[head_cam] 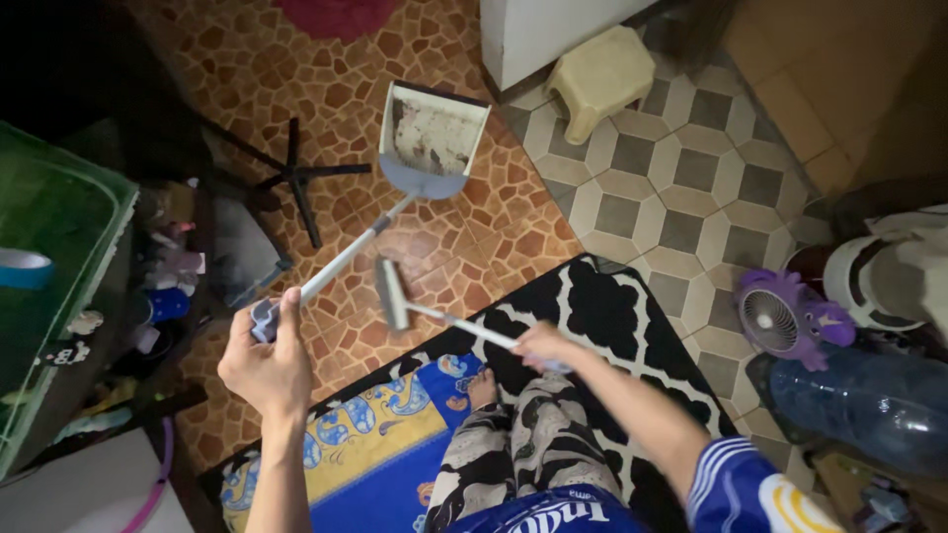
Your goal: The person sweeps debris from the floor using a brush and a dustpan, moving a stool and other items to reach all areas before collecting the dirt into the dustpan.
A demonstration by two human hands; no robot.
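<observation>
My left hand (pixel 267 367) grips the end of a long grey handle whose dustpan (pixel 431 141) rests on the brown stone-pattern floor ahead, with dirt inside its pale tray. My right hand (pixel 542 345) holds the handle of a small broom (pixel 392 293), its brush head raised just above the floor between the dustpan handle and the rug. Below both hands are my patterned trouser legs and one bare foot (pixel 481 387) on the rugs.
A black-and-white rug (pixel 602 306) and a blue-yellow mat (pixel 375 434) lie underfoot. A cream plastic stool (pixel 599 77) stands at the back, a black stand base (pixel 293 176) left of the dustpan. At right sit a purple fan (pixel 785 318) and a water bottle (pixel 869 405); cluttered shelves at left.
</observation>
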